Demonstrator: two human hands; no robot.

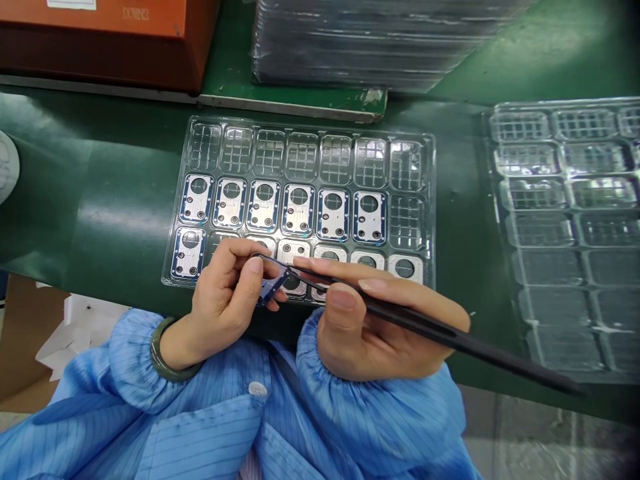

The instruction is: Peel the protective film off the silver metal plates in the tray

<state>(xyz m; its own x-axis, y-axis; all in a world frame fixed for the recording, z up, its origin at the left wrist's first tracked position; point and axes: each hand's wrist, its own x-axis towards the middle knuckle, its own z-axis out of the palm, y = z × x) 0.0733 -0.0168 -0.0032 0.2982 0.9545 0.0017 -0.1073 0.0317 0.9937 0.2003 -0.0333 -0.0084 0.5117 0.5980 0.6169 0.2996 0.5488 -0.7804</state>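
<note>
Head view looks down on a green counter where a clear blister tray lies square to the person. The left hand pinches a small blue-edged metal plate between thumb and fingertips, its grip closed on the part and lifting it just above the tray's near row — probably so the face tilts toward the eyes. The right hand is clamped on black tweezers, thumb and forefinger pressing the shaft near its front, and the tips meet the plate at its edge. The tweezers lie low and nearly flat, which suits picking at a thin film or corner; whether the tips actually nip anything cannot be made out.

The tray's middle row holds six like plates in their pockets, the seventh pocket and the far row bare; the near row has one blue-edged plate at its left end and paler ones to the right, several hidden behind both hands. A second clear tray sits well apart to the right, cut off by the frame. A stack of trays and an orange box stand behind — both cropped. Blue sleeves cover the wrists; a green bangle rings the left one.
</note>
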